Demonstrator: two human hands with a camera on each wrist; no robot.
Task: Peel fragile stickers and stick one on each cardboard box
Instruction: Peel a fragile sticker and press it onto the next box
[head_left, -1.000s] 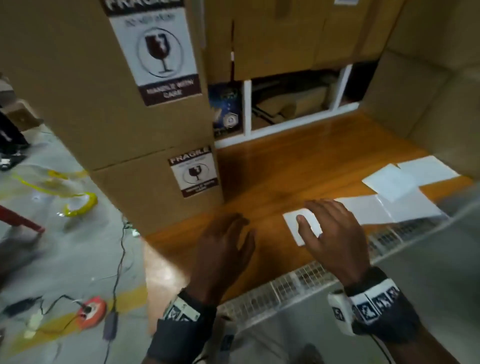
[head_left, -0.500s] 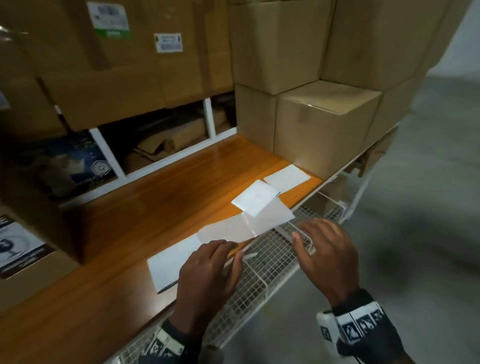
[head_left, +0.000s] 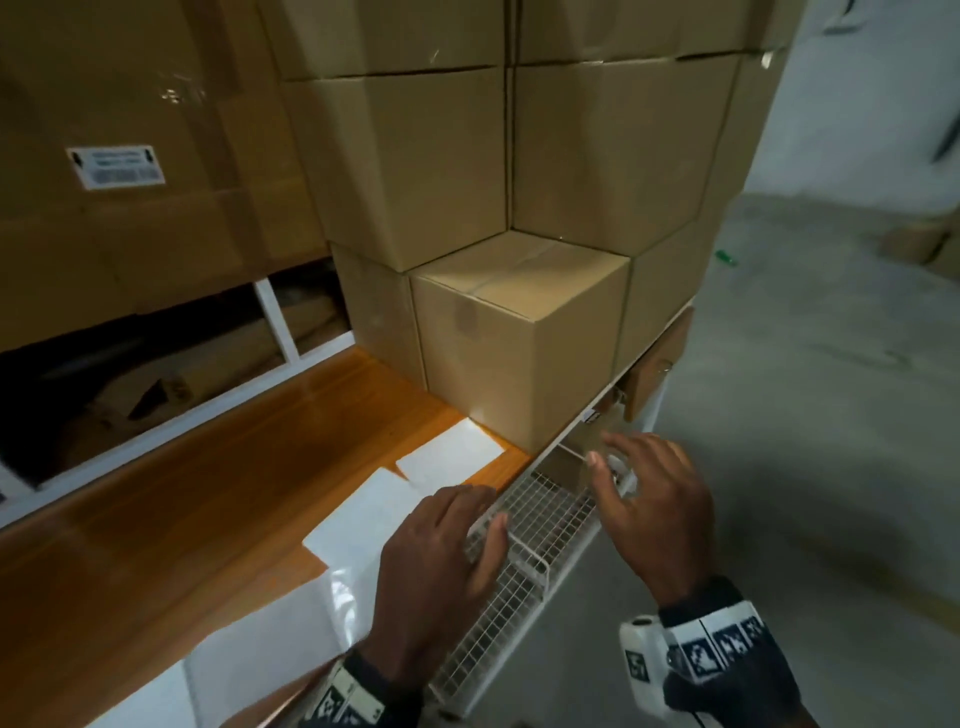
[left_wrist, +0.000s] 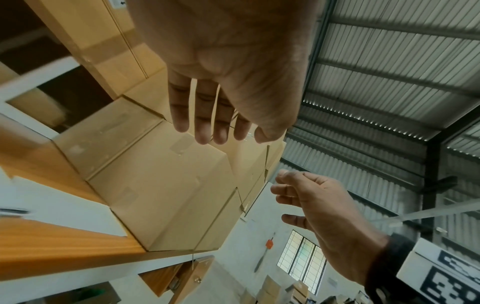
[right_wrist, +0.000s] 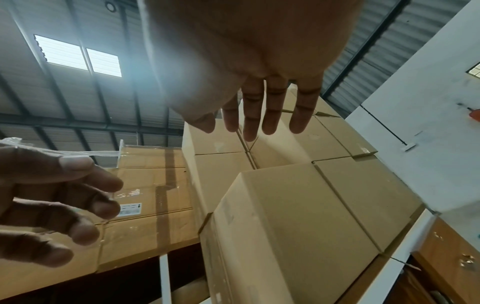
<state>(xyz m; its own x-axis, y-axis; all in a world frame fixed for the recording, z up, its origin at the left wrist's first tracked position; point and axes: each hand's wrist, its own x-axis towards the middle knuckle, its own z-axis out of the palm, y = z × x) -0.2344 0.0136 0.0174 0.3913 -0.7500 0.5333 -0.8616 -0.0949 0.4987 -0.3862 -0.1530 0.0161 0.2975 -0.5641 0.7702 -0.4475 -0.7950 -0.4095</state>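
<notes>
A plain cardboard box (head_left: 519, 364) stands on the wooden table (head_left: 208, 493) at the front of a stack of unlabelled boxes (head_left: 597, 156). It shows no sticker. White sticker sheets (head_left: 452, 457) lie on the table in front of it. My left hand (head_left: 467, 525) hovers over the table's edge and the wire basket (head_left: 540, 525), fingers straight, holding nothing. My right hand (head_left: 639, 483) hangs over the basket's far end with spread fingers and is empty too. The wrist views show both the left hand's palm (left_wrist: 215, 115) and the right hand's palm (right_wrist: 259, 115) bare.
More white sheets (head_left: 260, 639) lie along the table's near edge. A large taped carton (head_left: 130, 208) with a small label stands at the left behind the table. Grey concrete floor (head_left: 831, 415) lies to the right. A thin clear strip (right_wrist: 78, 153) crosses near the left hand's fingers.
The view has swung right, from the boxes with fragile stickers to the unlabelled stack. Both hands have moved right, off the white sheets and over the wire basket.
</notes>
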